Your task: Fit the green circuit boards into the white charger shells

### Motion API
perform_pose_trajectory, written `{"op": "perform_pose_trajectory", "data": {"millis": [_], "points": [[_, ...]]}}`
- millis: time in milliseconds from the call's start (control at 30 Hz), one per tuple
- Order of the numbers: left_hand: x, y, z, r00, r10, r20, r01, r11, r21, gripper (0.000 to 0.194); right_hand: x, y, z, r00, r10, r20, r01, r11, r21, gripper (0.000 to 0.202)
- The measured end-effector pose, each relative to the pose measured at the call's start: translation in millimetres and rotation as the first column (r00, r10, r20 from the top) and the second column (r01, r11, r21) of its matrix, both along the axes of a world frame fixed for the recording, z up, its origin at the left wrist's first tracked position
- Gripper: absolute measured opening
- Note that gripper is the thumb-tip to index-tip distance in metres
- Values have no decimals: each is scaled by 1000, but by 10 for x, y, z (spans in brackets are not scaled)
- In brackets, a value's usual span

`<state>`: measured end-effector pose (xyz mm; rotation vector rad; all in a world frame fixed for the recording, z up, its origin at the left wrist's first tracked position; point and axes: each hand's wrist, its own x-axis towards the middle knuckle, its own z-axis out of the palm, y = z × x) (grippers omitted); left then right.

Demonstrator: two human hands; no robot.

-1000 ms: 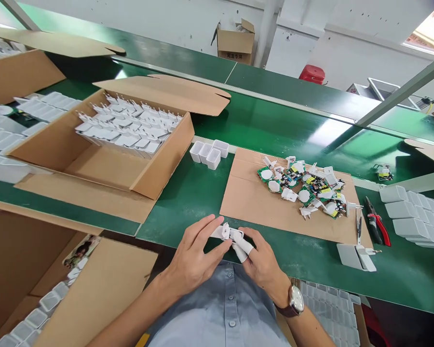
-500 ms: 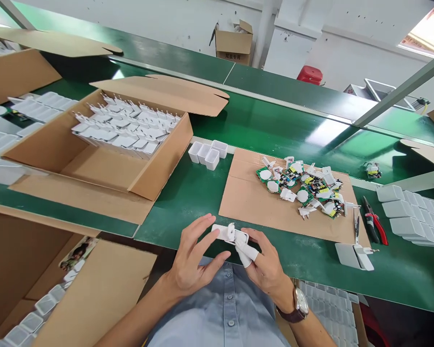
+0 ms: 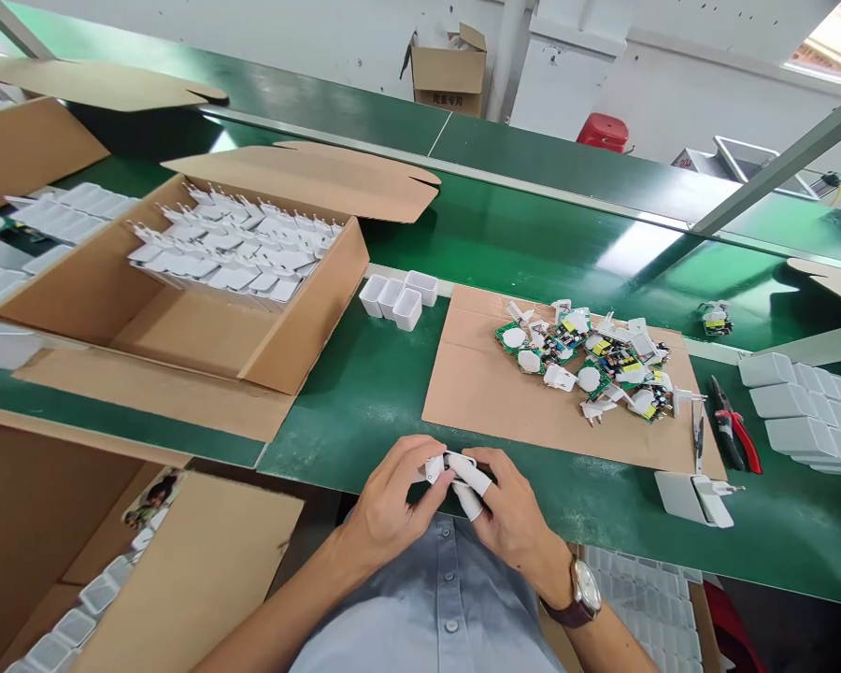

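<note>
Both hands meet over the green table's front edge, around a small white plug part (image 3: pixel 435 467). My left hand (image 3: pixel 398 495) pinches its left end between thumb and fingers. My right hand (image 3: pixel 508 505), with white covers on two fingertips and a watch on the wrist, grips the right end. The fingers hide much of the part. Beyond my right hand, a pile of circuit boards with white plug pieces (image 3: pixel 589 379) lies on a flat cardboard sheet (image 3: pixel 483 411). A white case with plug pins (image 3: pixel 681 495) lies near the front edge.
An open carton (image 3: pixel 322 308) of white plug parts stands at left. Several white cups (image 3: pixel 406 308) sit beside it. Red-and-black pliers (image 3: pixel 733 430), tweezers (image 3: pixel 698 439) and stacked white cases (image 3: pixel 803 435) are at right. A metal post (image 3: pixel 777 168) slants across the upper right.
My left hand has closed from spread fingers onto the white part's left end. Its pin piece has turned, and both hands are slightly lower. The view has shifted a little.
</note>
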<state>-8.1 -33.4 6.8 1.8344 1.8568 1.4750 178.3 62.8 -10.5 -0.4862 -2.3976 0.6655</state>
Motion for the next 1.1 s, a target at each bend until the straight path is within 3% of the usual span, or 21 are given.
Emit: {"op": "perform_pose_trajectory", "data": {"millis": [200, 333, 400, 533, 600, 633, 667, 700, 767, 800, 867, 900, 967, 1033, 1100], "points": [[-8, 1, -23, 1000, 3, 18, -3, 1000, 1, 24, 35, 3, -66, 995, -29, -100, 19, 995, -98, 43], [-14, 13, -26, 1000, -1, 26, 1, 1000, -1, 25, 67, 35, -49, 991, -24, -131, -6, 974, -227, 57], [-22, 19, -31, 1000, -4, 24, 3, 1000, 9, 25, 68, 37, -42, 993, -3, -116, -22, 975, -220, 61], [-42, 19, -73, 999, -11, 49, 10, 1000, 22, 24, 7, -3, -64, 990, 21, -142, -39, 991, -125, 52], [-40, 8, -102, 994, 4, 112, -2, 1000, -19, 29, -41, -36, -75, 977, -40, -210, -12, 970, -242, 45], [-32, 0, -112, 987, 11, 158, -6, 999, -32, 38, -65, -53, -74, 964, -98, -245, 1, 929, -369, 41], [-19, -8, -117, 979, 10, 205, -2, 999, -36, 52, -86, -70, -65, 947, -173, -272, 4, 850, -527, 36], [0, -16, -114, 970, -2, 242, 10, 999, -31, 67, -107, -85, -49, 924, -259, -282, -8, 724, -690, 31], [49, -29, -86, 966, -43, 255, 45, 999, -4, 79, -143, -110, 0, 880, -402, -253, -88, 385, -919, 24], [76, -31, -65, 971, -58, 233, 59, 998, 1, 75, -161, -121, 30, 870, -438, -226, -138, 225, -965, 24], [122, -28, -21, 984, -52, 168, 52, 999, 7, 61, -198, -144, 85, 865, -464, -190, -212, 5, -977, 27], [139, -22, -3, 990, -39, 139, 36, 999, 21, 56, -215, -157, 106, 865, -469, -179, -235, -63, -970, 28], [158, -6, 18, 995, -16, 96, 10, 998, 59, 55, -242, -185, 127, 860, -482, -168, -267, -146, -953, 31], [160, 8, 24, 997, -2, 71, -4, 996, 84, 56, -255, -211, 122, 855, -494, -160, -283, -184, -941, 33], [154, 15, 24, 998, 3, 61, -9, 996, 94, 57, -253, -225, 104, 860, -482, -164, -277, -173, -945, 33]]}}
